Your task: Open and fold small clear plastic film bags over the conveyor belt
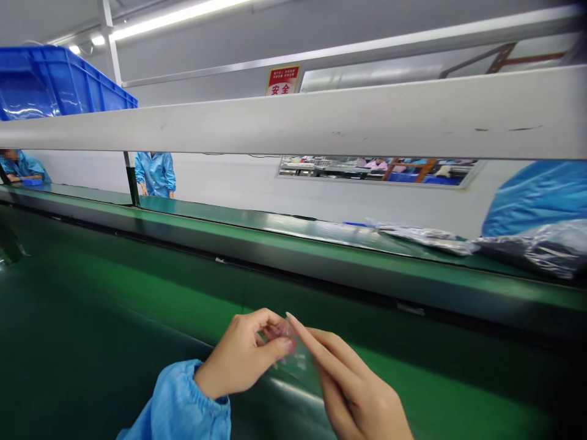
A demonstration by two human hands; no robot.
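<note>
My left hand is closed, thumb and fingertips pinching a small clear plastic bag. The film is thin, see-through and slightly blurred. My right hand is at the bag's other side, its index finger stretched long and its tip close to my left fingertips. The bag's right edge runs against the right hand's fingers, and the right thumb is mostly hidden. Both hands are above the green work surface. A blue elastic-cuffed sleeve covers my left wrist.
A raised green ledge crosses in front, under a white beam. Silvery plastic bags lie on the ledge at right, by a blue-sleeved person. A blue crate sits upper left. Two more people in blue are farther off.
</note>
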